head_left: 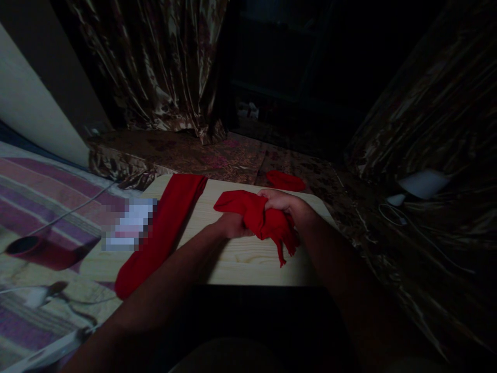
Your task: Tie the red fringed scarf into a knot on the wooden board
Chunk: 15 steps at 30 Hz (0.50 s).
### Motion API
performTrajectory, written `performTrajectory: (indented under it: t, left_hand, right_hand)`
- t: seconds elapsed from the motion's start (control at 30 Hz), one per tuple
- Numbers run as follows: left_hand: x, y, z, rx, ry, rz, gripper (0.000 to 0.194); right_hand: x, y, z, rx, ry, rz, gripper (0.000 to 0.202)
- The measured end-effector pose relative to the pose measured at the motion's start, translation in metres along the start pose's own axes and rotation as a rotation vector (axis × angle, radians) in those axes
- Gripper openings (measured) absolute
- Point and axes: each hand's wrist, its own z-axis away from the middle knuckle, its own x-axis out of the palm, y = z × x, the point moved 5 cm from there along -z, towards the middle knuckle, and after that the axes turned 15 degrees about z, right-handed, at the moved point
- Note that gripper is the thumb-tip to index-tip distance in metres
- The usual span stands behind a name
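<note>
A red fringed cloth (248,207), bunched up, is held between my two hands above a pale wooden table (240,259). My left hand (233,226) grips it from below, its fingers partly hidden under the fabric. My right hand (277,199) pinches the cloth on its upper right side, with the fringe hanging below. To the left, a long folded red cloth (163,233) lies across the table. Another red piece (286,181) is just past the table's far edge.
A blurred-out white item (132,223) lies on the table's left part. Further left are a dark red cup (42,252), cables and a striped bedspread (46,181). Patterned curtains (155,62) hang behind. A white object (423,184) and a cable are at the right.
</note>
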Motion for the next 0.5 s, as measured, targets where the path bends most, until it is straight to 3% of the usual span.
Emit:
performTrajectory:
  t: [0.1,0.2,0.23,0.37,0.5]
  left_hand:
    - [0.01,0.0,0.007,0.076,-0.123,-0.159,0.038]
    - [0.013,0.003,0.005,0.123,-0.089,-0.243,0.015]
    - [0.012,0.004,0.004,0.103,-0.052,-0.237,0.009]
    - [0.013,0.001,0.006,-0.052,0.122,-0.004,0.016]
    - [0.032,-0.006,0.032,-0.263,0.126,0.265,0.025]
  right_hand:
    - [-0.002,0.001,-0.001,0.026,0.007,-0.02,0.046]
    - [-0.006,-0.005,0.001,0.05,0.028,-0.071,0.041]
    - [-0.008,-0.008,0.002,0.051,0.029,-0.098,0.04]
    - [-0.016,-0.019,0.005,0.076,0.065,-0.136,0.034]
    - [-0.022,-0.021,0.006,0.122,0.137,-0.168,0.03]
